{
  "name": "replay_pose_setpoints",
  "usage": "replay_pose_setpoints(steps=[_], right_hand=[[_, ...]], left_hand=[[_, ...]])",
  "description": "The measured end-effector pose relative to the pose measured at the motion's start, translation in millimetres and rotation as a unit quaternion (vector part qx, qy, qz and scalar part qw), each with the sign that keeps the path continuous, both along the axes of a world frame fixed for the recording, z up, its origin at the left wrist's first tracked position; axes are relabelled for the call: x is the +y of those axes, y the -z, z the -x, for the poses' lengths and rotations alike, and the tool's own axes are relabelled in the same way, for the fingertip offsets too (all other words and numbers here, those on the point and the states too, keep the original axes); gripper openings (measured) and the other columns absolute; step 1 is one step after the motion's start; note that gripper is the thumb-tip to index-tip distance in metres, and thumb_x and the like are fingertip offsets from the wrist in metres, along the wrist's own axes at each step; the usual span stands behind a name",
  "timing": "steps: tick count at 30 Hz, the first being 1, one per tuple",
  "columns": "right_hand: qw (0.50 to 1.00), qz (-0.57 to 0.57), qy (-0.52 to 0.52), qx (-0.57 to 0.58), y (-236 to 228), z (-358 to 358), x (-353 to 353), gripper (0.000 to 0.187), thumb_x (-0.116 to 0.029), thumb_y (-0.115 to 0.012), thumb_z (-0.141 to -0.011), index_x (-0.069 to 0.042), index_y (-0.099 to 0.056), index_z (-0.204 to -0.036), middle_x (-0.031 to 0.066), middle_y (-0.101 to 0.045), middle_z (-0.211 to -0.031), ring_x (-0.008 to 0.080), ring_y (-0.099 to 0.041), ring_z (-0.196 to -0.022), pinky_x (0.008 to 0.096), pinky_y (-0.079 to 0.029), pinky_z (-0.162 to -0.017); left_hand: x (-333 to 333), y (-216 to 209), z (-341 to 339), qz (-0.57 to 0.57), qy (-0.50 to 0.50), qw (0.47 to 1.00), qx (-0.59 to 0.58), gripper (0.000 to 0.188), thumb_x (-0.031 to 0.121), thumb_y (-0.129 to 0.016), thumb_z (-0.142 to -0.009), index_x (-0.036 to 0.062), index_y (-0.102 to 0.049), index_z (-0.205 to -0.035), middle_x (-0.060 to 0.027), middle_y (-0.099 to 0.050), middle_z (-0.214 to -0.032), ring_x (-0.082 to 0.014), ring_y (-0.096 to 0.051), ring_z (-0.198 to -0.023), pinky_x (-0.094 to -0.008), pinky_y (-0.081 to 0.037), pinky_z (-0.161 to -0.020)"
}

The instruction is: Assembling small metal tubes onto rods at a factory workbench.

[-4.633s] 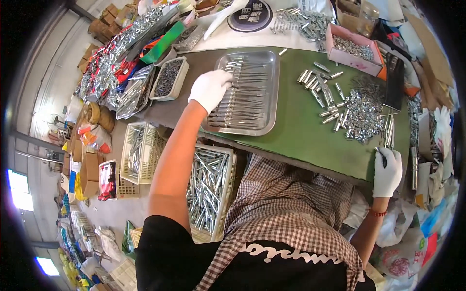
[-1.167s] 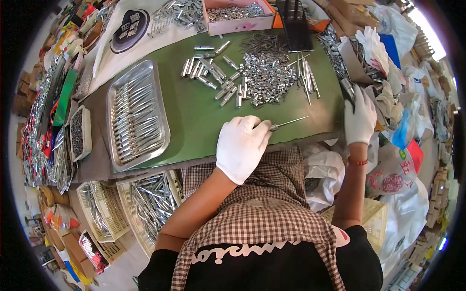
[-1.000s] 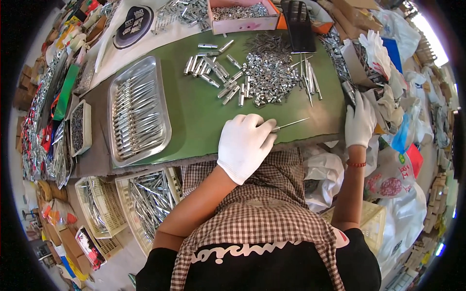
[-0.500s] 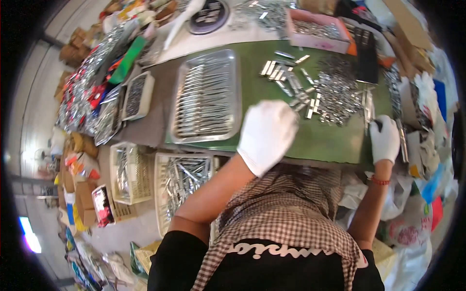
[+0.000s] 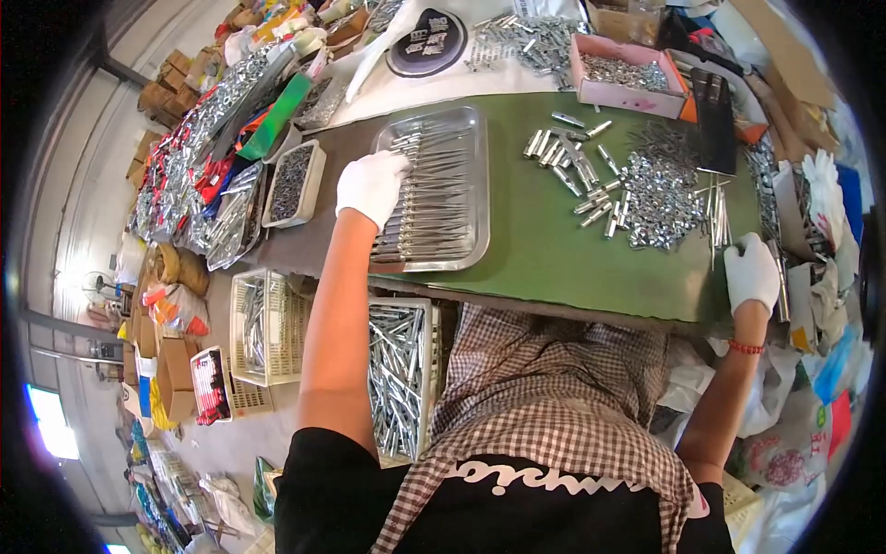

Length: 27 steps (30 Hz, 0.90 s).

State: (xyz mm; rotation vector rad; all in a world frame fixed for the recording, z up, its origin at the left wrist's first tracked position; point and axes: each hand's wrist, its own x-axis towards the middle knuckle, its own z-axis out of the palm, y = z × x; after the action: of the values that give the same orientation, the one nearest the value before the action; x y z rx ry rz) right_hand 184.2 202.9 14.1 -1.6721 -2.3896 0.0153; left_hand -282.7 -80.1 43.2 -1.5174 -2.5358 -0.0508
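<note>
My left hand (image 5: 372, 187), in a white glove, reaches over the left side of a shallow metal tray (image 5: 482, 194). Its fingers are bunched at the row of slim pointed metal rods (image 5: 434, 208) lying side by side there; whatever they pinch is hidden. My right hand (image 5: 752, 275), gloved too, rests at the table's right edge with curled fingers, and I cannot make out what is in them. Beside it lie several thin metal rods (image 5: 719, 217). Between the hands are a heap of small shiny metal parts (image 5: 660, 198) and loose metal tubes (image 5: 565, 157).
A pink box (image 5: 628, 90) of small parts and a black flat object (image 5: 714, 120) are at the back right. Left of the tray stands a white tub (image 5: 297, 185) of dark pieces. Below the table edge are a crate (image 5: 428, 369) of metal tubes and another basket (image 5: 268, 342).
My left hand has moved left from the table's middle to the tray's left side. My right hand stays at the right edge. The whole view has shifted slightly.
</note>
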Motion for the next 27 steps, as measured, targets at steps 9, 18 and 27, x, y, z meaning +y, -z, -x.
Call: replay_pose_setpoints(steps=[9, 18, 27], right_hand=[[0.999, -0.003, 0.017, 0.050, -1, -8, -5, 0.029, -0.027, -0.057, -0.094, -0.002, -0.066, -0.107, 0.0248, -0.069, -0.102, 0.0441, -0.065, -0.097, 0.0507, -0.050, -0.085], [0.961, 0.004, 0.005, 0.275, 10, -39, 1, 0.019, -0.015, -0.059, -0.097, -0.002, -0.062, -0.110, 0.0110, -0.067, -0.091, 0.0207, -0.064, -0.079, 0.0343, -0.052, -0.077], [0.953, 0.038, -0.167, 0.249, -26, -25, -47, 0.016, -0.005, -0.068, -0.084, -0.001, -0.069, -0.099, 0.0140, -0.067, -0.094, 0.0266, -0.065, -0.084, 0.0332, -0.051, -0.079]], left_hand=[[36, -1, -97, -0.086, 0.053, 0.990, 0.100, 0.021, 0.013, -0.051, -0.092, 0.0107, -0.069, -0.101, -0.0117, -0.067, -0.091, -0.0297, -0.068, -0.087, -0.0438, -0.055, -0.077], [110, 22, -177, -0.112, 0.076, 0.988, -0.073, 0.013, 0.021, -0.060, -0.092, 0.0110, -0.066, -0.095, -0.0145, -0.064, -0.090, -0.0340, -0.066, -0.085, -0.0461, -0.054, -0.075], [106, 34, -179, -0.146, 0.018, 0.987, -0.059, 0.013, 0.017, -0.065, -0.088, 0.0075, -0.062, -0.096, -0.0143, -0.065, -0.088, -0.0344, -0.066, -0.081, -0.0466, -0.054, -0.075]])
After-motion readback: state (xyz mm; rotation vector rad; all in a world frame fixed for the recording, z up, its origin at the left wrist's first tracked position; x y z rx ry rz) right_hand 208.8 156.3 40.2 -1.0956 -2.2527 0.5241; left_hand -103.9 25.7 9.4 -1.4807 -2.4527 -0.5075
